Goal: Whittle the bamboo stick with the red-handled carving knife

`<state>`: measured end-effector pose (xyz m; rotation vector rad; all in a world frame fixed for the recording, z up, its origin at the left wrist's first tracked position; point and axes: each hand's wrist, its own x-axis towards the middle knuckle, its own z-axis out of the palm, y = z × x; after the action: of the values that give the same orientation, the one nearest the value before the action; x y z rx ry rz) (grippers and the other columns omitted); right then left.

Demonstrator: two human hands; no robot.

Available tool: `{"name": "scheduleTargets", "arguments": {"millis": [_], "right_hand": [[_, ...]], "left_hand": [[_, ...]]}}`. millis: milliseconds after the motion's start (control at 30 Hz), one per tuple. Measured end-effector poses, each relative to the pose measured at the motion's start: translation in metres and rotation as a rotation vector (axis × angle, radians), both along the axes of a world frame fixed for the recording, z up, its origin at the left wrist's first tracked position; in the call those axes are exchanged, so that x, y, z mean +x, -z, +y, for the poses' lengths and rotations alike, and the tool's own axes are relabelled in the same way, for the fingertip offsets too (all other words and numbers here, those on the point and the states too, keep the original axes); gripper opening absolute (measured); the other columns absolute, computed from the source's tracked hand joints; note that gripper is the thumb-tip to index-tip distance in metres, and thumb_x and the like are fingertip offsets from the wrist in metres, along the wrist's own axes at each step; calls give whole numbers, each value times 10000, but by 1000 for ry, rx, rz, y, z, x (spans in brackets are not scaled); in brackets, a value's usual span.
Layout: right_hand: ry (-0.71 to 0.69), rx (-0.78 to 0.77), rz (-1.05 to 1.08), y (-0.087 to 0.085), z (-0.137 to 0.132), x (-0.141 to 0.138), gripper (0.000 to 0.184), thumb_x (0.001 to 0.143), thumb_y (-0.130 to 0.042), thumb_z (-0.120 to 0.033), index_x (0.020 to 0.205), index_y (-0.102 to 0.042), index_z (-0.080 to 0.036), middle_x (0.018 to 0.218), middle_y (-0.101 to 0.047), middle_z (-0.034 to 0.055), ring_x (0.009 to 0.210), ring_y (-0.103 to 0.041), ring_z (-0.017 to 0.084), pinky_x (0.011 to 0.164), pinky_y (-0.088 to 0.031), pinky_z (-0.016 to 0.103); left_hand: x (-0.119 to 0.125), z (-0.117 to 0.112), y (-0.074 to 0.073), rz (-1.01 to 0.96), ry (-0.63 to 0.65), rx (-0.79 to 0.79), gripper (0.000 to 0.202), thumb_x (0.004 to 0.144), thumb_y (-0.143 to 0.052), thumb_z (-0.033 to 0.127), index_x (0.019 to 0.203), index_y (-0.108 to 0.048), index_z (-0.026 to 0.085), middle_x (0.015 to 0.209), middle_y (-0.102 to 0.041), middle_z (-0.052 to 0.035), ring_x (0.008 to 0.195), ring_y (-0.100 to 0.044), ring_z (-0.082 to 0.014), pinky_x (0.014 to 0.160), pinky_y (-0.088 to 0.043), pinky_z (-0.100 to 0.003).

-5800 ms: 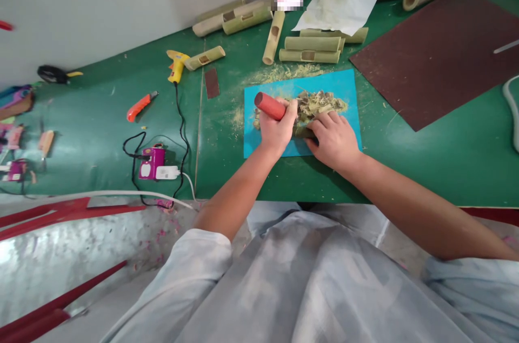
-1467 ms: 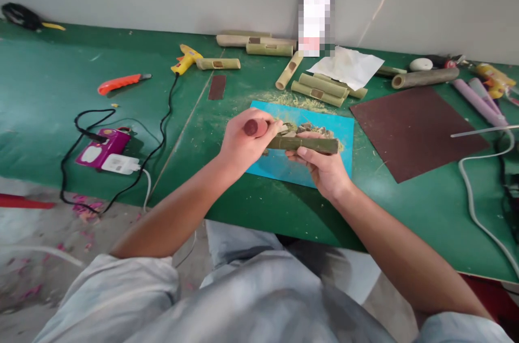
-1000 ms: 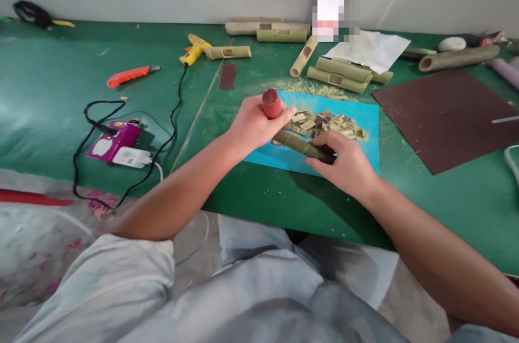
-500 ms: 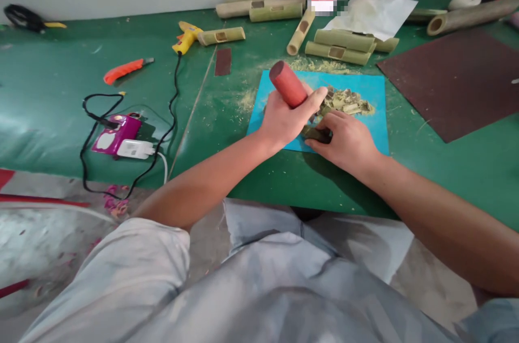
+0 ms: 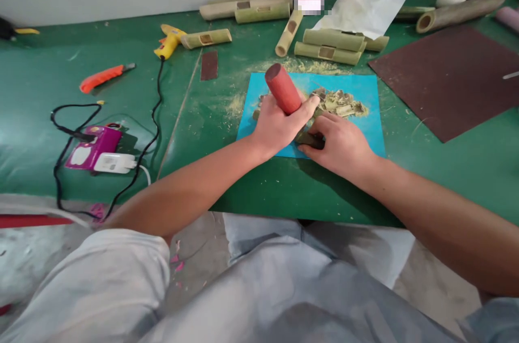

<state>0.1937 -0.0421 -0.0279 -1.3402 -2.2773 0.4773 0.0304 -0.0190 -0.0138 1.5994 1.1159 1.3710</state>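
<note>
My left hand (image 5: 273, 121) is wrapped around a tool with a thick red cylindrical handle (image 5: 283, 89). The handle leans up to the left, and the tool's working end is hidden by my fingers. Close beside it, my right hand (image 5: 344, 140) grips a dark green bamboo piece (image 5: 311, 140) between thumb and fingers. Both hands are over a bright blue sheet (image 5: 367, 136). A heap of bamboo chips (image 5: 344, 103) lies on that sheet, just beyond my right hand.
Bamboo tubes with cut openings (image 5: 327, 52) lie at the back, some under white paper (image 5: 357, 16). A brown sheet (image 5: 441, 83) lies right. Leftward are a yellow glue gun (image 5: 170, 40), an orange utility knife (image 5: 105, 78) and a purple power strip (image 5: 95, 146) with cords.
The whole view has shifted slightly, moving the table items leftward in the picture. Both hands keep their grips and stay nearly the same relative to the blue sheet.
</note>
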Motion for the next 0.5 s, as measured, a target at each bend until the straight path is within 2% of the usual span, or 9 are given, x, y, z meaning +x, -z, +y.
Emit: {"name": "scheduleTargets", "arguments": {"millis": [100, 200, 267, 400, 500], "right_hand": [[-15, -3, 11, 0, -1, 1, 228, 790, -730, -297, 756, -511, -246, 817, -621, 58, 749, -555, 213, 646, -386, 353], [-68, -2, 37, -1, -2, 3, 127, 858, -665, -317, 801, -603, -221, 831, -646, 75, 753, -570, 218, 659, -410, 358], [-79, -9, 47, -2, -2, 4, 125, 887, -637, -322, 843, -654, -207, 850, -664, 86, 756, -580, 221, 660, -422, 358], [-74, 2, 19, -4, -3, 4, 147, 900, -627, -327, 845, -671, -198, 813, -650, 82, 726, -576, 217, 649, -424, 359], [-45, 52, -9, -8, -4, 5, 132, 877, -661, -334, 833, -642, -211, 878, -671, 91, 768, -597, 222, 661, -432, 349]], "left_hand": [[3, 3, 1, 37, 5, 79, 430, 906, -722, 259, 563, -469, 202, 555, -475, 39, 552, -461, -91, 606, -442, -277], [5, 5, 4, 40, 18, 157, 405, 904, -703, 241, 592, -446, 212, 575, -477, 37, 556, -451, -101, 614, -456, -291], [5, 6, 6, 54, 28, 191, 392, 907, -693, 248, 610, -439, 216, 586, -478, 34, 558, -447, -107, 614, -459, -300], [3, 6, 6, 66, 30, 156, 364, 920, -668, 253, 621, -465, 209, 607, -504, 24, 572, -458, -103, 609, -447, -293], [2, 6, 7, 44, 46, 148, 360, 923, -687, 284, 628, -499, 201, 624, -511, 27, 583, -477, -94, 625, -457, -284]]}}
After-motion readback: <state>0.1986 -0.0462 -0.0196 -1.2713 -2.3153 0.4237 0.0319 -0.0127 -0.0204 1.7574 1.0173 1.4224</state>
